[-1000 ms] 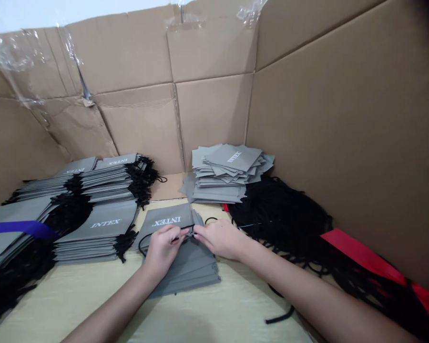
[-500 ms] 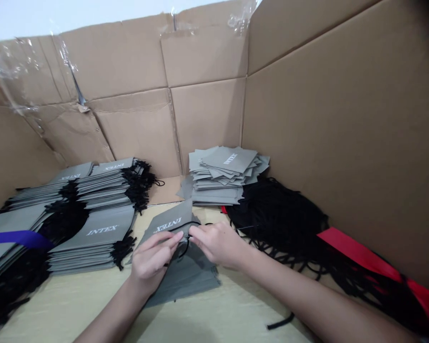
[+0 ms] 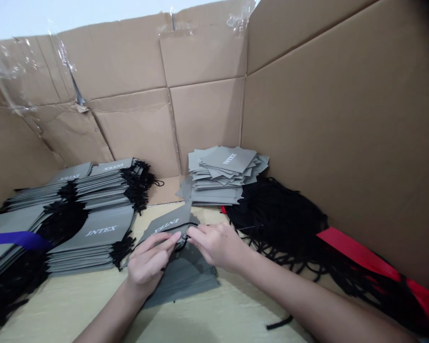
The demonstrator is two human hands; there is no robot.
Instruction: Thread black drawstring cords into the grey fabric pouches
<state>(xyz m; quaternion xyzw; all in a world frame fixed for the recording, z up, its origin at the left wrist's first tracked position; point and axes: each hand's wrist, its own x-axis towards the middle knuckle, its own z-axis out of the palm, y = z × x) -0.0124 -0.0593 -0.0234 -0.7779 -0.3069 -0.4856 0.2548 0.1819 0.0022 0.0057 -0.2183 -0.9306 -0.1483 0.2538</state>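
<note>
My hands work close together over a grey drawstring pouch [image 3: 168,227] printed with white INTEX lettering. A thin black cord [image 3: 171,227] runs across its top edge. My right hand [image 3: 218,245] pinches the cord near the middle of the pouch, and my left hand [image 3: 148,263] meets it there, its fingertips on the same cord. Under my hands lies a small pile of grey pouches [image 3: 182,281], partly hidden by my left hand. The exact grip of each set of fingers is hard to see.
Stacks of grey pouches with black cords [image 3: 96,233] fill the left, and a loose pile [image 3: 225,174] stands at the back. A heap of black cords [image 3: 275,214] and a red strip [image 3: 357,252] lie right. Cardboard walls [image 3: 343,119] surround the pale tabletop [image 3: 71,305].
The pouch under my fingers has tilted, and its printed lettering has turned. My hands have drawn slightly closer, with the black cord now stretched across the pouch's top.
</note>
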